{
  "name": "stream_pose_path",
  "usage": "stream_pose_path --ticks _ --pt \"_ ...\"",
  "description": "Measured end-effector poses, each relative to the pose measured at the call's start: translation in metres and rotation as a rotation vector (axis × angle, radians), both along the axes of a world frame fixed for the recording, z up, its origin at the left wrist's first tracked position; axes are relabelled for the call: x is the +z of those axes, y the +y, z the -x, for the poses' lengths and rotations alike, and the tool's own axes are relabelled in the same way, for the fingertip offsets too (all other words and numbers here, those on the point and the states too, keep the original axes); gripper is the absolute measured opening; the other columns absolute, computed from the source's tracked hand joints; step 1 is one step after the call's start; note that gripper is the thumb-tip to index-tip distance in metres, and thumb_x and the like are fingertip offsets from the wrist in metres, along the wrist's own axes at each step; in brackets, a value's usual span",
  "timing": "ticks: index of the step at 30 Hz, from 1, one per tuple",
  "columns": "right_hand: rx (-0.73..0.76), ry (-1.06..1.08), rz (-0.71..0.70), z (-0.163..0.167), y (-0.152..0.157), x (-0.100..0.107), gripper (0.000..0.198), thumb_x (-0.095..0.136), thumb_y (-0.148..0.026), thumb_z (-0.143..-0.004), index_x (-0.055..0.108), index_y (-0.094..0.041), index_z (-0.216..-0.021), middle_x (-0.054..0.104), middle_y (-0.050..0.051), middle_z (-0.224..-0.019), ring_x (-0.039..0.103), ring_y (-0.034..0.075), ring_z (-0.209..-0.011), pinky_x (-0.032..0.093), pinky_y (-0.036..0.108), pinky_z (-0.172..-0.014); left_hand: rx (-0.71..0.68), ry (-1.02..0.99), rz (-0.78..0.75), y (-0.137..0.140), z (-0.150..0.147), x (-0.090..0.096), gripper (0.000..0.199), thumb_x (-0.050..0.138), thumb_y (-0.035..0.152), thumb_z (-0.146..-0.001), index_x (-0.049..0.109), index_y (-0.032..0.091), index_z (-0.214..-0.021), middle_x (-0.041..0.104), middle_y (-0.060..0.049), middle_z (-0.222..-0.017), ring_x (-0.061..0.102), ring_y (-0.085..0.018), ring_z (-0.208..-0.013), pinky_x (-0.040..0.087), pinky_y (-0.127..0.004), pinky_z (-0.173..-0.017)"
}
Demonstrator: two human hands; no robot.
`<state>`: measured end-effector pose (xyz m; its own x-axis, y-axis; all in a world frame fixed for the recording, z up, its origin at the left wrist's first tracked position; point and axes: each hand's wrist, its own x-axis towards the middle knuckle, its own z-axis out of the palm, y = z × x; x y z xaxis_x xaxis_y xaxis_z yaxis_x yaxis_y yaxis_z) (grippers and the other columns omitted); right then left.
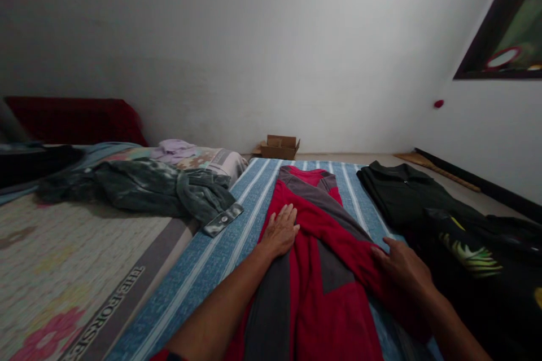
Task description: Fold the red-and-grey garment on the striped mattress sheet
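A: What is being touched by the hands?

B: A red and grey shirt [315,248] is being pressed flat. It is lying on a blue striped sheet [220,248] on the bed, between a dark green garment [148,189] and a black shirt [406,194].

A: How is the left hand [280,231] being held?

B: It is being laid flat on the left side of the red and grey shirt. The fingers are being kept spread wide, so nothing is being held in that grip.

A: And the right hand [402,268]?

B: It is being rested on a red sleeve that is folded across the shirt's right side. The fingers are being curled a little on the cloth. Whether the cloth is being pinched cannot be told.

A: What else is being seen?

B: A black garment with a green print [470,254] is lying just beside the right hand. A cardboard box [279,146] is sitting on the floor by the wall, past the bed. A lilac cloth [175,148] is lying on a flowered pillow [212,159], behind the dark green garment.
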<state>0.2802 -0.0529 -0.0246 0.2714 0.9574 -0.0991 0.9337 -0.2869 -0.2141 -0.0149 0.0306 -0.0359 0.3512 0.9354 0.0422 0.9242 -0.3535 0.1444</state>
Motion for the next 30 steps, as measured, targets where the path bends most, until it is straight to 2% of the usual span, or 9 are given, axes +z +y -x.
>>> stream_pose_path --ticks 4,9,14,18,21,23,26,28,30 --pt "0.017 0.08 0.095 -0.015 -0.01 -0.009 0.051 0.036 -0.051 -0.088 0.058 -0.014 -0.115 0.06 0.018 -0.117 0.059 0.03 -0.106 0.045 0.038 -0.079 0.01 0.02 -0.01 0.0 -0.002 -0.001 0.054 0.03 0.033 -0.094 0.026 0.015 -0.145 0.018 -0.007 -0.154 0.012 -0.022 -0.142 0.017 -0.05 -0.113" --pt "-0.023 0.073 0.173 -0.022 -0.012 0.002 0.043 0.042 -0.054 -0.083 0.065 -0.018 -0.083 0.068 0.015 -0.094 0.065 0.03 -0.09 0.044 0.035 -0.067 0.017 0.005 -0.001 0.001 -0.003 -0.002 0.054 0.03 0.035 -0.094 0.028 0.016 -0.144 0.02 -0.008 -0.153 0.013 -0.022 -0.141 0.017 -0.05 -0.112" --pt "-0.031 0.107 0.231 -0.018 -0.019 0.012 0.032 0.047 -0.041 -0.082 0.064 -0.018 -0.066 0.068 0.012 -0.077 0.067 0.024 -0.075 0.038 0.028 -0.056 0.019 -0.027 0.043 0.002 -0.003 -0.001 0.055 0.03 0.036 -0.092 0.028 0.016 -0.144 0.021 -0.008 -0.153 0.012 -0.022 -0.142 0.016 -0.051 -0.112" --pt "0.006 0.01 0.139 -0.018 -0.021 0.037 0.02 0.047 -0.027 -0.079 0.063 -0.018 -0.072 0.068 0.012 -0.084 0.066 0.022 -0.076 0.034 0.026 -0.053 0.019 -0.038 0.07 0.003 -0.004 0.0 0.056 0.03 0.036 -0.092 0.028 0.017 -0.144 0.018 -0.008 -0.154 0.01 -0.022 -0.142 0.014 -0.052 -0.112" --pt "0.077 -0.083 0.062 -0.011 -0.026 0.075 0.018 0.046 -0.026 -0.08 0.06 -0.018 -0.072 0.068 0.01 -0.081 0.065 0.022 -0.077 0.032 0.026 -0.054 0.019 -0.058 0.084 0.004 -0.005 0.0 0.057 0.03 0.036 -0.091 0.027 0.017 -0.144 0.017 -0.008 -0.154 0.009 -0.022 -0.142 0.012 -0.053 -0.112" --pt "0.132 -0.144 0.016 0.005 -0.036 0.105 0.015 0.048 -0.026 -0.08 0.06 -0.019 -0.074 0.068 0.007 -0.078 0.065 0.021 -0.076 0.031 0.026 -0.053 0.019 -0.075 0.095 0.005 -0.005 -0.001 0.057 0.031 0.036 -0.091 0.027 0.017 -0.144 0.018 -0.008 -0.154 0.008 -0.022 -0.142 0.011 -0.052 -0.112" --pt "0.231 -0.226 -0.058 0.054 -0.06 0.14 0.014 0.047 -0.025 -0.083 0.062 -0.022 -0.084 0.069 0.006 -0.078 0.065 0.022 -0.071 0.03 0.026 -0.05 0.015 -0.105 0.107 0.005 -0.005 -0.001 0.056 0.032 0.035 -0.091 0.028 0.017 -0.144 0.018 -0.009 -0.154 0.008 -0.023 -0.142 0.009 -0.053 -0.112" --pt "0.399 -0.256 -0.083 0.097 -0.077 0.148 0.02 0.044 -0.017 -0.085 0.062 -0.02 -0.093 0.069 0.008 -0.076 0.066 0.022 -0.071 0.033 0.026 -0.051 0.016 -0.136 0.114 0.003 -0.003 -0.001 0.056 0.033 0.034 -0.09 0.029 0.016 -0.143 0.018 -0.01 -0.153 0.009 -0.024 -0.142 0.009 -0.052 -0.112" --pt "0.554 -0.217 -0.059 0.14 -0.09 0.144 0.025 0.043 -0.009 -0.084 0.06 -0.016 -0.101 0.07 0.01 -0.077 0.068 0.021 -0.071 0.038 0.025 -0.053 0.023 -0.179 0.121 0.002 0.0 0.0 0.058 0.036 0.031 -0.089 0.029 0.015 -0.144 0.021 -0.012 -0.153 0.014 -0.025 -0.141 0.01 -0.051 -0.112"
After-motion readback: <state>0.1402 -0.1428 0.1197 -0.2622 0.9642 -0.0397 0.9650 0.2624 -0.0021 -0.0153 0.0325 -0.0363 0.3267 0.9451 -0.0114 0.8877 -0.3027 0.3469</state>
